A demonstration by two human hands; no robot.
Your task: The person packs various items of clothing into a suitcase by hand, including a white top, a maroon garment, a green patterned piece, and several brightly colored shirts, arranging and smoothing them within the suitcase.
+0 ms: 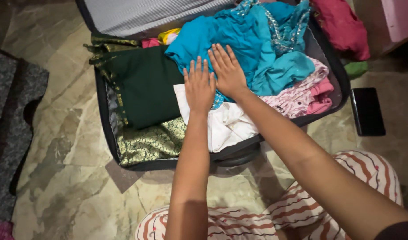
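While the knees in striped red-and-white trousers point(372, 173) sit nearest the camera on the marble floor point(71, 178), both bare arms stretch forward over the near rim of an open black suitcase point(104, 120). The left hand point(198, 86) lies flat, its grip wide and holding nothing, fingers spread on a folded white garment point(226, 126) and touching the lower edge of the turquoise cloth point(248, 40). Just beside it, the right hand point(228, 71) is equally flat and empty, palm pressed on that turquoise cloth, so the two hands appear to flatten the pile so that it sits low in the case. Left of the left hand lies a dark green folded cloth point(144, 84), with a gold-patterned fabric point(146, 142) below it toward the near rim. Right of the right hand, a pink printed garment point(301, 95) fills the corner against the case wall. Little free room shows inside the case; open floor lies to its left. Beyond the right rim a black phone point(367, 111) rests on the floor, well apart, and farther back a red cloth point(341, 26) hangs over the edge.
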